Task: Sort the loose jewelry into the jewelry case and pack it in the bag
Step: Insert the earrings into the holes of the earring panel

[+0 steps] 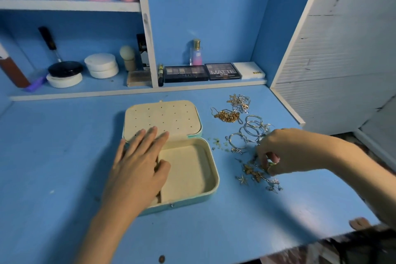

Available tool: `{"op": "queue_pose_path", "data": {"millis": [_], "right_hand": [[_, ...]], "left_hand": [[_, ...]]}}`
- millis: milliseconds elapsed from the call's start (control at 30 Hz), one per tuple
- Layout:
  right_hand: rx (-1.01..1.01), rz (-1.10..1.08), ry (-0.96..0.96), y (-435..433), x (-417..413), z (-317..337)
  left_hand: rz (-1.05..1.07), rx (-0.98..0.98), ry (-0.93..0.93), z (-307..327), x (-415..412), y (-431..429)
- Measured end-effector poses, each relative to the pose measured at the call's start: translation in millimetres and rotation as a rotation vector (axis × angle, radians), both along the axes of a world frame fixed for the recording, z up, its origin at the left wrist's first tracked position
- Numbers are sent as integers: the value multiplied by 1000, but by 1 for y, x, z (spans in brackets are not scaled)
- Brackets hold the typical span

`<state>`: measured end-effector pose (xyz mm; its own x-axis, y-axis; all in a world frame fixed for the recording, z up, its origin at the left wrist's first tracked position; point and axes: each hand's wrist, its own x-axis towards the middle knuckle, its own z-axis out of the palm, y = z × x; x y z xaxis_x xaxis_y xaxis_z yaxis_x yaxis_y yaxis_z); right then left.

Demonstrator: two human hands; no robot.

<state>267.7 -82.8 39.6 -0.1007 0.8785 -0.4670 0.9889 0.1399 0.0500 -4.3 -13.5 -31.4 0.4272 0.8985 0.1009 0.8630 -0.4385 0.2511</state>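
An open teal jewelry case (212, 176) with a cream lining lies in the middle of the blue desk, its perforated lid (162, 118) folded back. My left hand (139, 163) rests flat over the case's left side, fingers straight. Loose jewelry lies to the right: gold chains (228, 116), silver hoops (250, 129), and small leaf-shaped earrings (255, 174). My right hand (285, 151) is over the earrings, its fingertips pinching a small greenish piece (271, 164). No bag is in view.
Eyeshadow palettes (185, 73), a perfume bottle (196, 52) and round compacts (101, 65) sit on the low shelf behind the desk. A white slatted panel (334, 49) stands at the right. The desk's front edge runs close to my body.
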Motion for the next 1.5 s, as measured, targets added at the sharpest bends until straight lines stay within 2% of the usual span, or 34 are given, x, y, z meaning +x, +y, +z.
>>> {"op": "queue_pose_path", "data": {"millis": [167,300,433,533,600,700,800,900,1033,1133,1300,1500], "right_hand": [[-3,-19,5,1,1,0],[-27,-66,177,8,3,15],[35,-74,449,22,-3,31],[174,-135,778,38,-22,24],[330,-236,1016,52,-39,7],[537,-369,1282,75,-62,-21],[678,-478,1435,92,-72,-38],[766,-505,1456,97,-73,-45],[903,-350,1361,94,-76,-44],[952,-258,1293,91,-78,-44],[1052,-212,1234,87,-79,-46],[1118,-210,1177,87,-79,-45]], "left_hand": [[1,-28,11,3,0,-1],[-8,-54,54,6,1,0],[-38,-127,33,22,2,5],[-42,-109,-168,35,12,28],[-60,-67,-236,36,24,51],[-97,-102,-223,28,40,84],[-124,-126,-66,23,47,103],[-91,-53,-113,21,49,107],[-108,253,-353,19,49,106],[-113,461,-424,21,50,98],[-121,574,-468,31,51,82],[-148,595,-485,34,50,77]]}}
